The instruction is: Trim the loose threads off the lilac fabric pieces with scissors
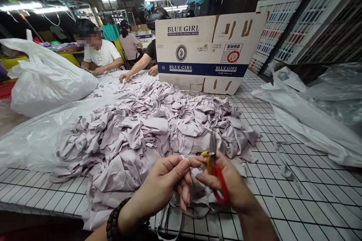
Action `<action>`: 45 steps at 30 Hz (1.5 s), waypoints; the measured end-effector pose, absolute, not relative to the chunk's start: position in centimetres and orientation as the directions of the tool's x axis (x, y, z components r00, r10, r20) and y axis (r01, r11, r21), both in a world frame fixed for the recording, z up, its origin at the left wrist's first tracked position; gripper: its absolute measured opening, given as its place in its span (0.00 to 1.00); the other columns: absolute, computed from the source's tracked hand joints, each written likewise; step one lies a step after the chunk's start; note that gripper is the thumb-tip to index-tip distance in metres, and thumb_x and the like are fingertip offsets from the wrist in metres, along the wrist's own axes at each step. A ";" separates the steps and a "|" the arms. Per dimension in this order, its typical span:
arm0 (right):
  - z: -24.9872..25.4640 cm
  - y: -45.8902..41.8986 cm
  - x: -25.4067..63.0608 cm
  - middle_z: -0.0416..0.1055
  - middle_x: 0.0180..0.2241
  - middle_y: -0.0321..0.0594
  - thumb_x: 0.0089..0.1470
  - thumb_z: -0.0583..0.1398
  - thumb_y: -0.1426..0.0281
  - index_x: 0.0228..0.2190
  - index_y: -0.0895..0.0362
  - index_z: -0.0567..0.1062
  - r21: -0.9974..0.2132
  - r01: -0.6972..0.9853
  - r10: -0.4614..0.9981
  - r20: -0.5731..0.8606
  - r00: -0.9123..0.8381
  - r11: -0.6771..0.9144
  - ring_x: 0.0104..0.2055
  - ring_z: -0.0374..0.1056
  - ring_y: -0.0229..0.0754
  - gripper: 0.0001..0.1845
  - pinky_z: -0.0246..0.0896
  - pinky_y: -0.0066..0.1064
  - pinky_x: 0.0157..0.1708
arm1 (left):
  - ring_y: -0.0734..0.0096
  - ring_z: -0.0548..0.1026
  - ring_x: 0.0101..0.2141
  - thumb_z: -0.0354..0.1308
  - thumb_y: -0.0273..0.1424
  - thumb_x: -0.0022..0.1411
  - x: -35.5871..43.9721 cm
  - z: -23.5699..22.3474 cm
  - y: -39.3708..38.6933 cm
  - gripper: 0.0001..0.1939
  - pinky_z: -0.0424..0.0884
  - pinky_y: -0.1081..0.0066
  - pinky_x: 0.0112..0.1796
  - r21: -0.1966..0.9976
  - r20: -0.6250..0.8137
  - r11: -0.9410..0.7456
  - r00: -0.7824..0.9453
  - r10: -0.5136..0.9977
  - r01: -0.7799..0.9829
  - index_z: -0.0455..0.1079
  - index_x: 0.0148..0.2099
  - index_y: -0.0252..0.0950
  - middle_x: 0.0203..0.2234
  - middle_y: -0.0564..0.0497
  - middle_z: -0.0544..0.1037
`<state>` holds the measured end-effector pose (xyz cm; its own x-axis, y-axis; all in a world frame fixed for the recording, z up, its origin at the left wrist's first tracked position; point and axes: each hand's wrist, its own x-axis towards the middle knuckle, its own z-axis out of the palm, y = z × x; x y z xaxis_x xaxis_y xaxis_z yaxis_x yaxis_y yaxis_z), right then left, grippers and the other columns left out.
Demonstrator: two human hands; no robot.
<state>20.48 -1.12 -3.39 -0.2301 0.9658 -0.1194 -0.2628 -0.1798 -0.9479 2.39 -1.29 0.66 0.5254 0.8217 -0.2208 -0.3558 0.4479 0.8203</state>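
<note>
Small scissors (213, 154) with red and yellow handles are gripped in my right hand (236, 186), blades pointing up and away. My left hand (162, 177), with a dark braided bracelet at the wrist, pinches a pale lilac fabric piece (202, 197) between thumb and fingers. Most of that piece hangs under and behind my hands, and a thin strap (172, 224) dangles below. The fingertips of both hands nearly meet over the cloth. Just beyond them spreads a large heap of the same lilac fabric pieces (135, 131).
A Blue Girl beer carton (209, 51) stands behind the heap on the grid-patterned table (319, 196). Plastic bags lie at left (51, 79) and right (296, 109). Fabric scraps (287, 169) lie at right. Two people sit across the table, one partly behind the carton; white crates (305, 19) are stacked at right.
</note>
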 end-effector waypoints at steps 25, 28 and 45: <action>-4.3 -0.6 16.1 0.77 0.29 0.34 0.46 0.70 0.66 0.32 0.53 0.63 -0.956 -0.294 1.000 0.015 0.001 0.015 0.25 0.70 0.34 0.20 0.67 0.25 0.27 | 0.65 0.75 0.39 0.60 0.46 0.59 0.6 -2.1 -1.3 0.20 0.73 0.70 0.39 0.998 0.061 -0.065 0.181 0.982 0.016 0.79 0.28 0.34 0.39 0.44 0.72; -4.4 -0.7 15.7 0.76 0.28 0.31 0.42 0.72 0.69 0.32 0.53 0.63 -0.931 -0.360 0.997 -0.035 -0.075 -0.060 0.25 0.69 0.32 0.24 0.67 0.24 0.28 | 0.52 0.63 0.59 0.58 0.43 0.62 0.6 -2.1 -1.4 0.19 0.64 0.61 0.55 0.979 0.182 -0.195 0.173 0.968 0.062 0.80 0.28 0.36 0.49 0.41 0.72; -2.1 -4.1 20.5 0.57 0.21 0.26 0.46 0.66 0.59 0.28 0.51 0.59 -0.919 0.393 0.999 -0.044 -0.008 -0.037 0.23 0.55 0.35 0.20 0.52 0.26 0.23 | 0.84 0.61 0.14 0.56 0.45 0.63 1.5 -2.8 -1.2 0.23 0.56 0.78 0.18 0.987 0.083 -0.040 0.274 0.958 -0.158 0.72 0.26 0.31 0.19 0.55 0.63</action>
<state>20.51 -4.05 -2.07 -0.0080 0.9990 -0.0438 0.3930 -0.0371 -0.9188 1.49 -1.25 -2.83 0.2738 0.9582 0.0831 -0.1584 -0.0403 0.9866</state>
